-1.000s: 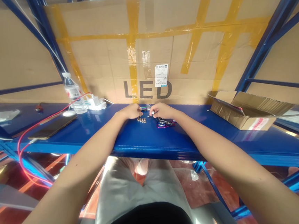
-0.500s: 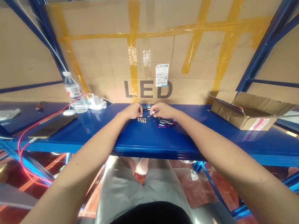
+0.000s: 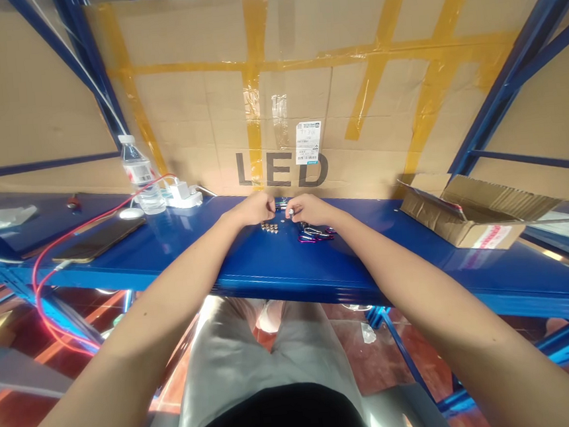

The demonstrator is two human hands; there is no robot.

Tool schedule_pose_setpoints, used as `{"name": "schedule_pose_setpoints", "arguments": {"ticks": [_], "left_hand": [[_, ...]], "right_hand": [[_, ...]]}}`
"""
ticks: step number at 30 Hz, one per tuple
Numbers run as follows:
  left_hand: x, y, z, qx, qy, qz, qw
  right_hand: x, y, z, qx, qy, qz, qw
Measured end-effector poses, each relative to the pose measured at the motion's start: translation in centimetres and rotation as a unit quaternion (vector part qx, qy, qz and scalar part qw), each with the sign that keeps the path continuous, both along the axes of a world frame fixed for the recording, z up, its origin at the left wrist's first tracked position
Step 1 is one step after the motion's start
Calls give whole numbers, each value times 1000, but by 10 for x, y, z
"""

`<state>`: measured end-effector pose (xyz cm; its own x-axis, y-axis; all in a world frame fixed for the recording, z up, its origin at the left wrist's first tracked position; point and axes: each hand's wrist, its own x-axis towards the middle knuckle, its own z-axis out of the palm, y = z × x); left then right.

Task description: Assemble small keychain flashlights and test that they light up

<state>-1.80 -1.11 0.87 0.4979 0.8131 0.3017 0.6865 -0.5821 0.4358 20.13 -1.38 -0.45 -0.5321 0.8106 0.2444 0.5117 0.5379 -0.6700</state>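
Observation:
My left hand [image 3: 259,208] is closed, fingertips pinched together over the far part of the blue shelf; whatever lies between them is hidden. Just below it stands a cluster of several small coppery, round metal pieces [image 3: 270,227]. My right hand [image 3: 309,209] is closed on a small object with a pale round end [image 3: 291,211], too small to name. Several purple and dark metal pieces, which look like carabiners [image 3: 315,235], lie beneath my right hand. Between the hands, near the cardboard, are small dark shiny pieces [image 3: 281,202], partly covered.
At the left are a water bottle [image 3: 143,179], a white power strip [image 3: 182,194], a phone [image 3: 98,242] and a red cable [image 3: 36,288] hanging over the edge. An open cardboard box [image 3: 484,212] sits at the right. A large cardboard sheet [image 3: 196,115] stands behind the blue shelf [image 3: 279,270].
My left hand has moved slightly right and away from me, off the coppery pieces. My right hand stays nearly in place, and the pale end in it has shifted slightly.

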Motion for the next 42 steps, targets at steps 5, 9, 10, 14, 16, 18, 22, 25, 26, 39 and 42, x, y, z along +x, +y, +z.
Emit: {"name": "schedule_pose_setpoints", "arguments": {"ticks": [5,9,10,14,16,18,22,25,26,39,42], "left_hand": [[17,-11,2,93,-120,-56,987],[26,-16,-1,102,-117,-106,982],[27,-16,-2,101,-112,-116,982],[25,-13,-5,115,-97,-121,981],[23,-12,-5,125,-91,-117,981],[22,-11,-5,131,-88,-117,981],[22,-10,-5,128,-85,-116,981],[22,-8,-7,103,-92,-90,986],[22,-7,-7,89,-102,-76,988],[25,-5,-4,-75,-283,23,956],[23,-4,-4,-97,-322,61,940]], "right_hand": [[5,5,-3,-3,9,-13,1000],[5,3,-2,16,-4,-20,1000],[5,2,-2,22,-10,-23,999],[3,2,-3,25,-4,-17,1000],[2,3,-4,18,8,-14,1000],[1,4,-4,9,18,-14,1000],[1,3,-5,-20,48,2,999],[0,2,-3,-37,74,-3,997],[-1,1,-2,-42,80,-10,996],[-7,-5,7,-10,97,-78,992],[8,0,13,42,25,-106,993]]}}
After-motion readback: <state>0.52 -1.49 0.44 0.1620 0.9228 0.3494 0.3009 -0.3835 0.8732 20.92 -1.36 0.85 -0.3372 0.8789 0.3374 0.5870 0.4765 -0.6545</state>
